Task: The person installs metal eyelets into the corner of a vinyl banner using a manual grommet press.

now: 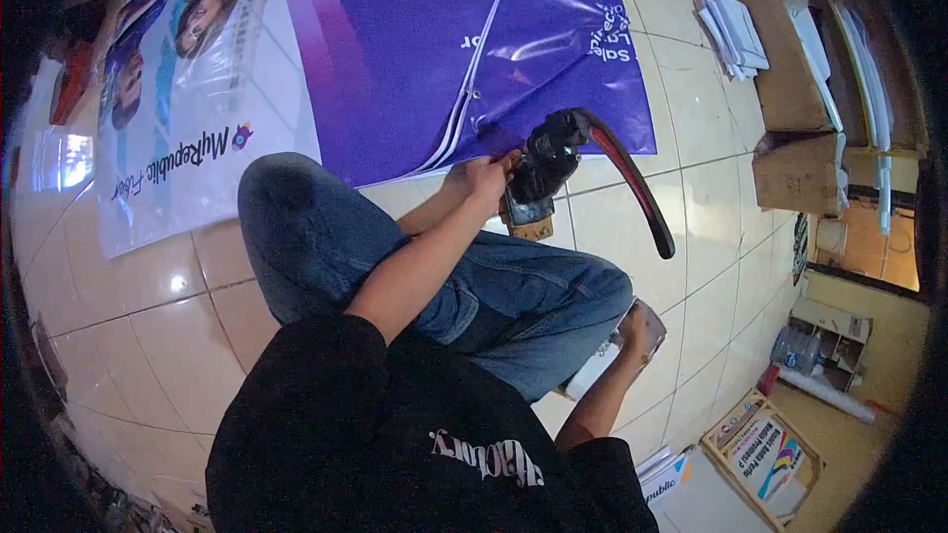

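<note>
My left hand (489,185) is closed, fingertips against the black hand press (546,160), just past the edge of a purple printed banner (395,89). What those fingers pinch is too small to make out. The press stands on the floor on a small wooden base (531,227), its long black-and-red lever (632,173) arching to the right. A metal eyelet (476,95) shows near a folded edge of the banner. Beside my right knee, my right hand (642,334) reaches down at a pale container (595,367); its fingers are mostly hidden there.
My crossed legs in jeans (434,286) lie between both arms. Tiled floor (701,227) surrounds me. At the right stand cardboard boxes (800,173) and stacked white papers (733,35). A framed sign (765,459) and a water jug (795,347) are at the lower right.
</note>
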Motion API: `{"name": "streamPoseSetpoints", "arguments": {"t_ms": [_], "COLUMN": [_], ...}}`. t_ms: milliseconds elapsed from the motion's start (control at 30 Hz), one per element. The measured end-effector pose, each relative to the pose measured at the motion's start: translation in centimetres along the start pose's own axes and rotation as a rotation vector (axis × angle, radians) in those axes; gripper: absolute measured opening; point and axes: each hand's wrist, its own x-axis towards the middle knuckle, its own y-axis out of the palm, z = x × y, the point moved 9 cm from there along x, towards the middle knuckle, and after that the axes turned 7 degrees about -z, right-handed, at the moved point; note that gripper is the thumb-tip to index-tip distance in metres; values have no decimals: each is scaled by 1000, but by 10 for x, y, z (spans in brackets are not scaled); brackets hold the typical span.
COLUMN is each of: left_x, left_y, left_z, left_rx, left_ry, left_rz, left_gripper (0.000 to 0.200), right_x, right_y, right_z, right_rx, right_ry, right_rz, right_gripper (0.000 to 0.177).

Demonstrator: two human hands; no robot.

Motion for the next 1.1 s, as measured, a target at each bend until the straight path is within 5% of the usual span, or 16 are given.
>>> {"name": "streamPoseSetpoints", "arguments": {"t_ms": [200,267,333,400,567,633,733,767,867,1033,1100], "left_x": [19,16,6,1,-18,-14,11,16,37,-3,-20], "left_y": [-6,-4,-5,-8,-8,-7,-11,-7,-7,-6,-12], "left_z": [23,16,4,-5,-24,-10,12,21,48,0,-19], "left_rx": [-30,-17,73,128,161,94,53,-6,-21,-23,259], "left_ry": [83,81,128,149,181,38,179,109,89,131,98], "left_rz": [-139,-108,-114,-124,-149,-159,-179,-122,-122,-142,-241], "left_gripper": [14,17,7,13,22,18,14,24,29,29,8], "right_x": [-3,-15,-16,-24,-21,-30,-53,-46,-39,6,40], "right_y": [-26,-31,-34,-43,-26,-59,-104,-106,-127,-97,-45], "right_z": [21,63,58,76,24,65,126,97,147,288,327], "right_rx": [-161,-314,-165,-150,290,-107,161,286,566,678,731], "right_ry": [45,-168,-80,-249,104,-347,-240,-91,61,-172,-192], "right_rz": [-2,20,-97,-155,119,-77,-128,-182,-250,-151,36], "right_gripper": [32,30,25,24,26,32,27,24,24,18,26]}}
